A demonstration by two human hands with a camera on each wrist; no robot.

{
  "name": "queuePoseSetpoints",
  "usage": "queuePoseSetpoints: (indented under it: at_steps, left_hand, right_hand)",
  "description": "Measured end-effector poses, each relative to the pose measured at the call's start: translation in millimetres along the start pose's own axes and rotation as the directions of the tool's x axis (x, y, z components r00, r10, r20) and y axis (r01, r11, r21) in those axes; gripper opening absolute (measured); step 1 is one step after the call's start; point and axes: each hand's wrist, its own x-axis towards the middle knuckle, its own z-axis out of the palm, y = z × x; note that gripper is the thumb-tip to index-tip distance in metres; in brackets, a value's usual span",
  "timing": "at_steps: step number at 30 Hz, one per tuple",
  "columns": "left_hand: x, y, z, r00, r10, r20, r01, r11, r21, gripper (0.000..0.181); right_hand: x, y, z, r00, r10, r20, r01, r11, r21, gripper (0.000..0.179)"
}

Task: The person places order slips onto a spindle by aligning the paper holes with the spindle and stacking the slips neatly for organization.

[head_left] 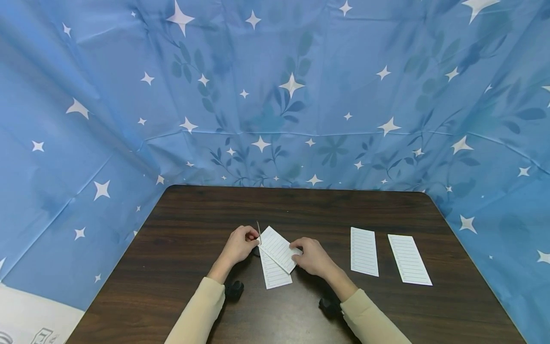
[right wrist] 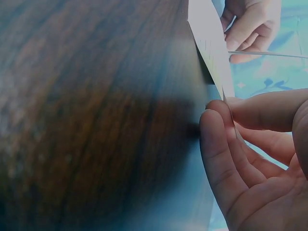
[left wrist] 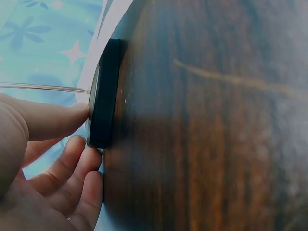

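A receipt spike has a thin upright rod point(head_left: 259, 233) and a black base point(left wrist: 105, 96); paper hides part of the base in the head view. With thumb and fingertips at the edge of this base, my left hand point(head_left: 237, 247) holds it. My right hand point(head_left: 313, 258) pinches the right side of a white lined slip point(head_left: 274, 247), which lies slanted with its left end beside the rod. Under it, partly covered, is another lined slip point(head_left: 275, 278). Whether the rod passes through either slip I cannot tell.
Two more lined slips, one nearer point(head_left: 364, 252) and one farther right point(head_left: 410, 260), lie apart on the dark wooden table point(head_left: 206, 208). A blue star-patterned curtain point(head_left: 326, 95) hangs behind the table. Something white with printing point(head_left: 30, 310) shows at the lower left.
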Motion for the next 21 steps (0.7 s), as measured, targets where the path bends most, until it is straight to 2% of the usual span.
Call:
queuePoseSetpoints:
  at_steps: [8, 21]
  left_hand:
    - [-2.9, 0.6, -2.2, 0.999, 0.013, 0.052, -0.016, 0.999, 0.048, 0.007]
    - [-3.0, 1.8, -1.8, 0.999, -0.014, 0.052, 0.011, 0.998, 0.058, 0.008]
  right_hand:
    - [-6.7, 0.6, -7.6, 0.999, -0.029, -0.016, 0.029, 0.999, -0.018, 0.023]
    - [-24.5, 4.5, -28.8, 1.000, 0.010, 0.001, -0.010, 0.997, -0.083, 0.021]
